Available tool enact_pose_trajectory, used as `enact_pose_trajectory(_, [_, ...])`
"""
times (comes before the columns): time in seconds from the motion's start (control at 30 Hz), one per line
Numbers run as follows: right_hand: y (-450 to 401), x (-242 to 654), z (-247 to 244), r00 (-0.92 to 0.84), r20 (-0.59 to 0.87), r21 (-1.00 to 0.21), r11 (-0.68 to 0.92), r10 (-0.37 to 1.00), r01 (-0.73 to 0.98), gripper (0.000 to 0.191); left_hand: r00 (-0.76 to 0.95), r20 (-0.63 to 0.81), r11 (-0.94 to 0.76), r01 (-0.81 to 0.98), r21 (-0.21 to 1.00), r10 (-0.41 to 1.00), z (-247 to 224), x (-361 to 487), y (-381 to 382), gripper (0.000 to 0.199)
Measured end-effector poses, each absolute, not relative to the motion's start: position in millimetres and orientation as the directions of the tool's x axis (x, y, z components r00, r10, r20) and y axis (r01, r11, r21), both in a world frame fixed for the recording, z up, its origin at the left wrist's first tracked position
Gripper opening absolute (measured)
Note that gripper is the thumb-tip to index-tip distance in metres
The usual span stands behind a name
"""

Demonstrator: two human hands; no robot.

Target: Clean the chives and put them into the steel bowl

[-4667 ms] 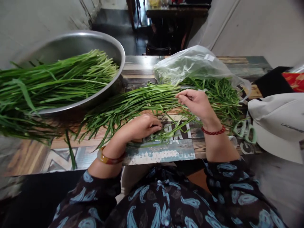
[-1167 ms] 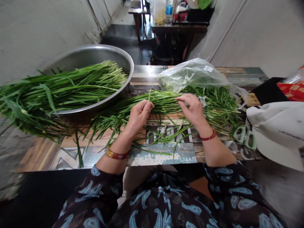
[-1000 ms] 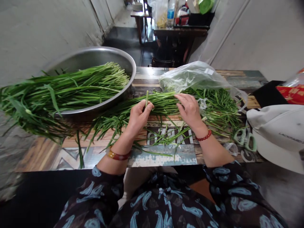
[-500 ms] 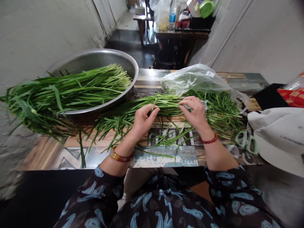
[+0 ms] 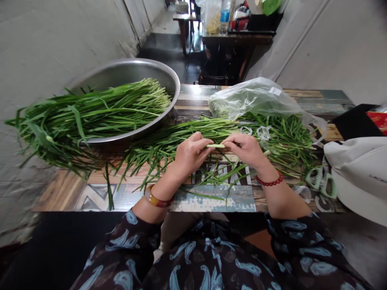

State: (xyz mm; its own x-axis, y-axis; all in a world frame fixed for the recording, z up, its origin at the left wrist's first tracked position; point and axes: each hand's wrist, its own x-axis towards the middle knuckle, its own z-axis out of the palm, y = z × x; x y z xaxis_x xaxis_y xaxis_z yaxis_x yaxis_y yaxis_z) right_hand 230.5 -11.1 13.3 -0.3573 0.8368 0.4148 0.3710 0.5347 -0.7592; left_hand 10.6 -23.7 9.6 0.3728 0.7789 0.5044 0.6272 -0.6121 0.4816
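A short pale-green chive stem (image 5: 215,146) spans the gap between my two hands. My left hand (image 5: 193,152) pinches one end of it, and my right hand (image 5: 246,150) pinches the other. Just beyond them a loose heap of garlic chives (image 5: 169,135) lies across the table, with some strands scattered beneath my wrists. To the left, a large steel basin (image 5: 173,88) holds a thick bundle of chives (image 5: 121,104), leaves hanging over its rim. A clear plastic bag (image 5: 256,94) partly covers more greens on the right.
Green-handled scissors (image 5: 322,183) and a pale cap (image 5: 359,173) are at the table's right side. A black box-like object (image 5: 352,123) sits behind the cap. Farther back, a second table (image 5: 236,39) carries a water bottle (image 5: 224,16). Walls rise on both sides.
My right hand has come off the heap and drawn toward my left hand. Both now grip one stem, held level between them. The view has shifted slightly.
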Motion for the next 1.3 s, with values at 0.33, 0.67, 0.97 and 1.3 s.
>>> enact_pose_trajectory(0.33, [7, 258, 5, 0.183, 0.364, -0.9, 0.294, 0.913, 0.323, 0.029, 0.556, 0.535, -0.726, 0.666, 0.171, 0.636, 16, 13, -26, 0.017])
enact_pose_trajectory(0.67, [7, 250, -4, -0.296, 0.532, -0.431, 0.555, 0.793, 0.711, 0.011, 0.63, 0.295, -0.695, 0.633, 0.341, 0.718, 14, 13, -31, 0.025])
enact_pose_trajectory(0.97, [6, 247, -5, -0.311, 0.546, -0.401, 0.568, 0.778, 0.719, 0.007, 0.725, 0.094, -0.688, 0.593, 0.418, 0.682, 14, 18, -32, 0.015])
enact_pose_trajectory(1.3, [2, 243, 2, -0.305, 0.332, -0.692, 0.45, 0.893, 0.565, 0.026, 0.547, 0.341, -0.632, 0.53, 0.565, 0.764, 9, 12, -23, 0.02])
